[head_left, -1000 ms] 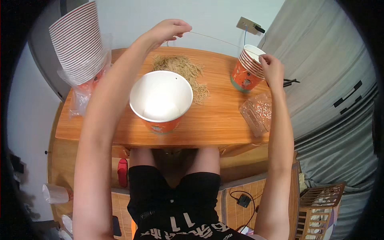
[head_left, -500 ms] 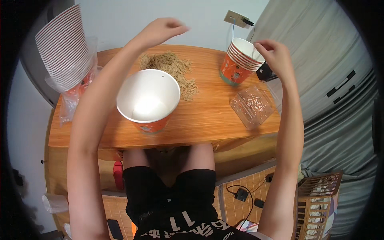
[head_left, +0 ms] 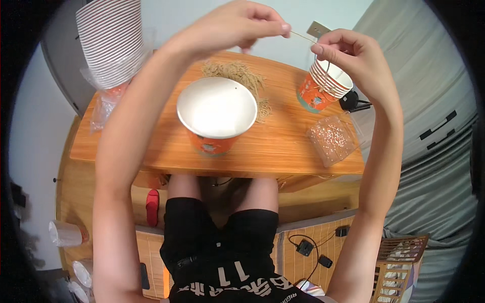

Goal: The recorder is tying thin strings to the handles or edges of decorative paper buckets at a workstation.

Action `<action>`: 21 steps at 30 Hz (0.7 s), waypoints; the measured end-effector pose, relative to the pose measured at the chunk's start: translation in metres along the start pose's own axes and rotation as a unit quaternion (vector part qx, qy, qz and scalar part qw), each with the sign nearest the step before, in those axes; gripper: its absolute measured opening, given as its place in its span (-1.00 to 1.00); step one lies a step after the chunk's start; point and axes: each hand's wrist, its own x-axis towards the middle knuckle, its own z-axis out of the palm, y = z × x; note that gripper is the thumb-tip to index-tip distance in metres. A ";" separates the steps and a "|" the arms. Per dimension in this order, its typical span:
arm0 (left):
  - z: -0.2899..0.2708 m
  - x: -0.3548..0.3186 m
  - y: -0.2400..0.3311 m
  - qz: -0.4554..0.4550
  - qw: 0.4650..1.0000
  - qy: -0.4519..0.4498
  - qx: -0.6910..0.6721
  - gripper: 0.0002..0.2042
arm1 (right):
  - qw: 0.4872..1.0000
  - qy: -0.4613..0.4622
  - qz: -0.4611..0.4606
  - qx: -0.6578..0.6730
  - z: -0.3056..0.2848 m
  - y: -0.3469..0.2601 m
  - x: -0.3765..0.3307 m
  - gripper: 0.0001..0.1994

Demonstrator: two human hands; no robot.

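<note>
"Tan string (head_left: 303,37) is up there, but what's hard for you to see?"

"My left arm (head_left: 124,146) covers part of the tall stack of paper tubs (head_left: 112,48), and the top of that stack is cut off. The big white and orange tub (head_left: 217,113) hides some of the pile of strings (head_left: 237,73) behind it. There's a dark thing (head_left: 348,101) by my right arm (head_left: 381,161) too, and I can't make it out."

"What about the little tan bunch (head_left: 326,92)?"

"It shows in front of the short stack of tubs (head_left: 309,95). I can't tell if it touches them or hangs from my hand."

"And your hands?"

"My left hand (head_left: 245,22) pinches the string with finger and thumb, and its lower fingers are blurry. My right hand (head_left: 357,58) pinches it too, with the fingers bent. My hands are near each other, not touching, and the string runs between them, up in the air."

"What's below your right hand?"

"A clear box (head_left: 331,141) with tiny shiny bits in it, on the wooden surface (head_left: 285,96)."
</note>
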 end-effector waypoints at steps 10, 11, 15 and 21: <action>-0.055 -0.076 -0.015 0.015 0.983 0.169 0.076 -0.80 | 0.992 0.010 -0.066 0.107 0.056 0.023 0.004 -0.77; -0.057 -0.081 -0.019 0.012 0.983 0.168 0.078 -0.80 | 0.988 0.052 -0.084 0.119 0.064 0.023 0.004 -0.77; -0.072 -0.107 -0.061 0.114 0.964 0.190 0.149 -0.73 | 0.978 0.092 -0.113 0.151 0.092 0.022 0.008 -0.78; -0.050 -0.130 -0.063 -0.001 0.982 0.188 0.031 -0.76 | 0.970 0.155 -0.114 0.149 0.107 0.037 0.007 -0.81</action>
